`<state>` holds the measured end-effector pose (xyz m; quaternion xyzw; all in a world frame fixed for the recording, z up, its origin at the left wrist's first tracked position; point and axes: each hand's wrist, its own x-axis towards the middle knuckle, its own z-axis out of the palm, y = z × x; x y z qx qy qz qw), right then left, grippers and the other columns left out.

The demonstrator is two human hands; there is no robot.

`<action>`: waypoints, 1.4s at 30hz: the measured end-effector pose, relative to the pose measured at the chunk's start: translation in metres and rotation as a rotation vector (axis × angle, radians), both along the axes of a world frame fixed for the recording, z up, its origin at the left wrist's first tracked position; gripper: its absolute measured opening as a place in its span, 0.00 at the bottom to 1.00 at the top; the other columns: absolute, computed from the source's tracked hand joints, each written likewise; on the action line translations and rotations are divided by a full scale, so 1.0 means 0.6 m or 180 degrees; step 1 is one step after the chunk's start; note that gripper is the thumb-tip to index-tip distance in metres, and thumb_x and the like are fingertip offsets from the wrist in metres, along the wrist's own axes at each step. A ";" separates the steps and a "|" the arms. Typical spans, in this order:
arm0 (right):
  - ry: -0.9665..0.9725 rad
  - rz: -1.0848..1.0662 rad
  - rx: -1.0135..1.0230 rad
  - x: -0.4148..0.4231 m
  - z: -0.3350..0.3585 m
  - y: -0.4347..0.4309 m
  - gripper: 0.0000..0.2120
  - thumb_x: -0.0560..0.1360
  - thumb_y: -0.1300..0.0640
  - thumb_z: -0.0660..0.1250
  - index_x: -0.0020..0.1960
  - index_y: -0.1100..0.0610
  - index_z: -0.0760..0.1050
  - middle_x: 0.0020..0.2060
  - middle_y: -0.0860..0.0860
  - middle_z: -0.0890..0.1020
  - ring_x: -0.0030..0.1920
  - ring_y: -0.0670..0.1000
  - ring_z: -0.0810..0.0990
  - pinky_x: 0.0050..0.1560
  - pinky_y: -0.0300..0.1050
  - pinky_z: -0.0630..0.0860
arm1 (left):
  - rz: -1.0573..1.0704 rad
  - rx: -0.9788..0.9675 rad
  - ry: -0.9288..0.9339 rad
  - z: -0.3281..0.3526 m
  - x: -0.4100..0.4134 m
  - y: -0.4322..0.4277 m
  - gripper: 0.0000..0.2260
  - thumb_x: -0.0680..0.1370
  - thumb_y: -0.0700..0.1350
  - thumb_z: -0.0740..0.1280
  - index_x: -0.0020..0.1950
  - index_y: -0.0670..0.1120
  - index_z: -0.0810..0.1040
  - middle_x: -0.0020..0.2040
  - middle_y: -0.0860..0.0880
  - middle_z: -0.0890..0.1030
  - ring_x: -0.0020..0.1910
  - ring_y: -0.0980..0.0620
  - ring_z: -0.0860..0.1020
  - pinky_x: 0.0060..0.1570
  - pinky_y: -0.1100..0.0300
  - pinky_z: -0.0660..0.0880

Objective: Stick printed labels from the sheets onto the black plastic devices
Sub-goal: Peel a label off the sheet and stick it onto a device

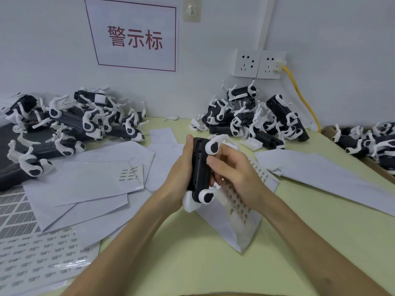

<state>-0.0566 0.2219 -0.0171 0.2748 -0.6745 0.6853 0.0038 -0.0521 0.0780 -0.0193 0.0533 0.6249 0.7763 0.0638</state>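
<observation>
In the head view, the device [199, 167] is held upright over the surface [192, 259], between both hands. The left hand [181, 167] grips its left edge, and the right hand [233, 169] curls its fingers round its right side. A label sheet [237, 206] lies just beneath.

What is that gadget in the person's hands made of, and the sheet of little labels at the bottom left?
The held black device looks like matte moulded plastic: dull, no glare, crisp edges. Its white end caps seem to be smooth plastic too. The label sheet looks like glossy coated paper or film, since light glints off it; which of the two is unclear.
</observation>
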 end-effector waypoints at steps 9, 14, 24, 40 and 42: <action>-0.0142 0.0167 0.0323 0.000 -0.001 0.010 0.13 0.78 0.57 0.65 0.40 0.58 0.63 0.30 0.59 0.68 0.30 0.54 0.75 0.35 0.44 0.69 | -0.0182 0.0077 -0.0356 -0.014 -0.004 -0.007 0.35 0.78 0.72 0.53 0.39 0.45 0.84 0.32 0.41 0.79 0.30 0.47 0.78 0.34 0.56 0.78; -0.0231 0.0276 0.0326 -0.004 0.001 0.015 0.12 0.78 0.57 0.64 0.40 0.57 0.64 0.27 0.49 0.74 0.33 0.55 0.77 0.39 0.55 0.65 | -0.0294 0.0189 -0.0322 -0.017 -0.011 -0.006 0.36 0.76 0.73 0.54 0.39 0.42 0.83 0.35 0.40 0.80 0.31 0.47 0.77 0.36 0.56 0.77; -0.0262 0.0289 0.0420 -0.010 -0.007 0.016 0.08 0.80 0.55 0.62 0.46 0.60 0.69 0.28 0.47 0.78 0.31 0.49 0.77 0.34 0.37 0.70 | -0.0432 0.0081 -0.0275 -0.026 -0.016 -0.008 0.39 0.78 0.73 0.50 0.34 0.45 0.84 0.36 0.41 0.83 0.30 0.49 0.79 0.34 0.61 0.77; -0.0094 0.0283 0.0371 -0.015 0.002 0.023 0.07 0.76 0.65 0.63 0.43 0.59 0.66 0.32 0.51 0.75 0.33 0.50 0.77 0.38 0.40 0.73 | -0.0288 0.0471 -0.0505 -0.018 -0.014 -0.004 0.34 0.77 0.72 0.53 0.39 0.45 0.85 0.35 0.39 0.81 0.30 0.47 0.77 0.32 0.59 0.76; -0.0006 0.0059 0.0339 -0.017 0.005 0.023 0.05 0.73 0.67 0.64 0.42 0.59 0.69 0.32 0.53 0.75 0.31 0.50 0.76 0.36 0.39 0.74 | -0.0160 0.0616 -0.0556 -0.016 -0.015 0.002 0.32 0.77 0.71 0.56 0.44 0.44 0.83 0.36 0.40 0.80 0.31 0.46 0.77 0.34 0.57 0.75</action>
